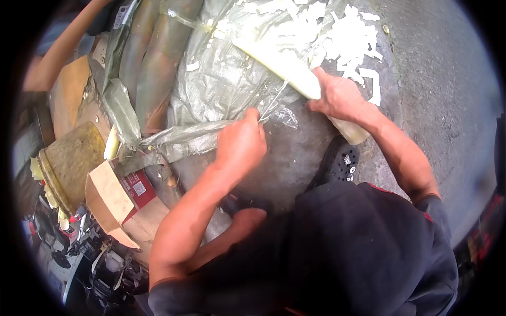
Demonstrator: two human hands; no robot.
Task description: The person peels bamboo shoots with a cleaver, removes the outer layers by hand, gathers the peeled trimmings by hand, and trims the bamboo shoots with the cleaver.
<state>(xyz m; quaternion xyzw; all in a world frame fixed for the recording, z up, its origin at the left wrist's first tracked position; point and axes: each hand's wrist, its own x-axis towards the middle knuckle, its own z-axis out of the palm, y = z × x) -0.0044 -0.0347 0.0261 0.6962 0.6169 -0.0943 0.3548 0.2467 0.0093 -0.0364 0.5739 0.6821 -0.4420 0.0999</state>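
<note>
My right hand [340, 95] is wrapped round a long pale yellow-white roll [282, 66], which runs up and left over a grey-green plastic sheet [203, 95]. The roll's lower end shows below the hand. My left hand [242, 138] is closed in a fist at the sheet's lower edge. A thin, light strand or thin tool [275, 100] runs from this fist towards the roll; which of the two it is cannot be made out. Clear, crinkled film [287, 117] lies between the hands.
White scraps [348, 39] are strewn at the top. Long wrapped rolls [163, 58], an open cardboard box [113, 197] and a dirty yellow bucket [76, 163] stand or lie left. Another person's arm [66, 50] reaches in at upper left. A black shoe [337, 160] is below the roll.
</note>
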